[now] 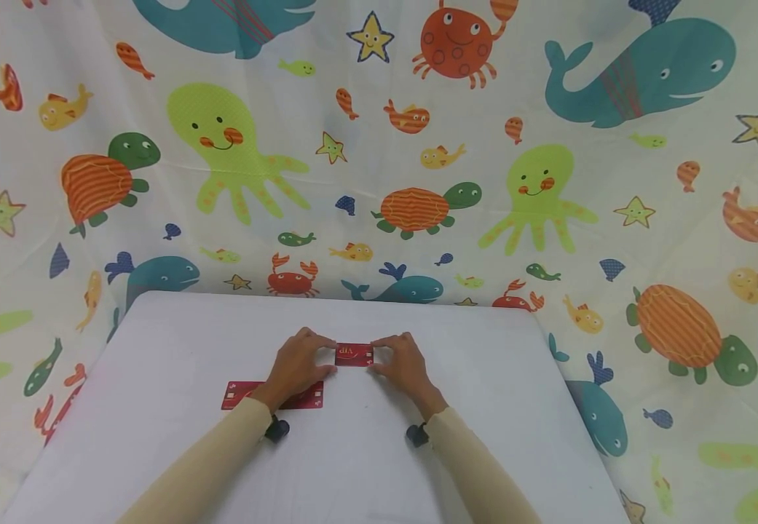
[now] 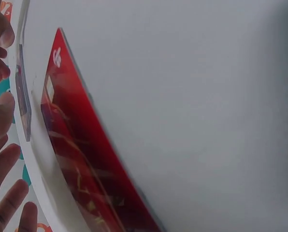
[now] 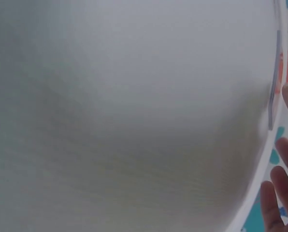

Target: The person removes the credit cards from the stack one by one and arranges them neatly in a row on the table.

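Observation:
A small red card with upside-down "VIP" lettering lies flat toward the far side of the white table; in the left wrist view its edge looks layered, like a stack. My left hand holds its left end, forefinger and thumb at the corners. At the right end my right hand pinches it the same way. The other fingers of the left hand spread apart. More red cards lie nearer me, partly covered by my left wrist; a white chip mark and gold lines show on one.
The white table spreads around both arms. Behind it hangs a curtain printed with sea animals. A dark wrist camera sits on the left wrist, another camera on the right. Beige sleeves cover both forearms.

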`<state>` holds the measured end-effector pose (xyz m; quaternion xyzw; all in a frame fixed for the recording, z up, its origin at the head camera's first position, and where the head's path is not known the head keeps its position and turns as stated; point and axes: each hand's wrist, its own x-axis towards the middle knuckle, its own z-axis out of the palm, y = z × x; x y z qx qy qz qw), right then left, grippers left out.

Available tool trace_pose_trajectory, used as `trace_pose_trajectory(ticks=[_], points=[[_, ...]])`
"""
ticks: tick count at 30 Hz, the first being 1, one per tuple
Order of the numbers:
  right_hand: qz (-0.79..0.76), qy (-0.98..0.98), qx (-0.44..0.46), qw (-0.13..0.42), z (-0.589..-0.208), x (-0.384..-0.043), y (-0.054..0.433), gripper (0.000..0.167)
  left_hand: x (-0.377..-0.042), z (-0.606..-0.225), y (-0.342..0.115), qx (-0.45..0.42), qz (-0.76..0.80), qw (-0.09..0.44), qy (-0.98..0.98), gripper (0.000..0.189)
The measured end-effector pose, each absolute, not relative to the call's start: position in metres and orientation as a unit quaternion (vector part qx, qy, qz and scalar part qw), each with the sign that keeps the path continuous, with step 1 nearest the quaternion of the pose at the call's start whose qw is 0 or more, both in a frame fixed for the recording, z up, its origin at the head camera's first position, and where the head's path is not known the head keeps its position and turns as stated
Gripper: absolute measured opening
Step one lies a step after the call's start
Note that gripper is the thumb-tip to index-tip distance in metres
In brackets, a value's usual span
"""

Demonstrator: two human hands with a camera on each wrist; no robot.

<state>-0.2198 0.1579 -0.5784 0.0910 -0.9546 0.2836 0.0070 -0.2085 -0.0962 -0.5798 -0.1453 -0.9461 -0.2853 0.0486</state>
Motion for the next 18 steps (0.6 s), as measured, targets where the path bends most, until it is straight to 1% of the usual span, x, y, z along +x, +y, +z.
trace_pose_trajectory(ticks=[13, 18], points=[[0.281, -0.955, 0.099, -0.008, -0.579, -0.228, 0.157, 0.046, -0.219, -0.575, -0.092, -0.146, -0.255, 0.023, -0.956, 0.056], [0.263, -0.958, 0.112, -0.012, -0.58, -0.232, 0.157, 0.047, -0.223, -0.576, -0.09, -0.151, -0.25, 0.025, -0.956, 0.057]])
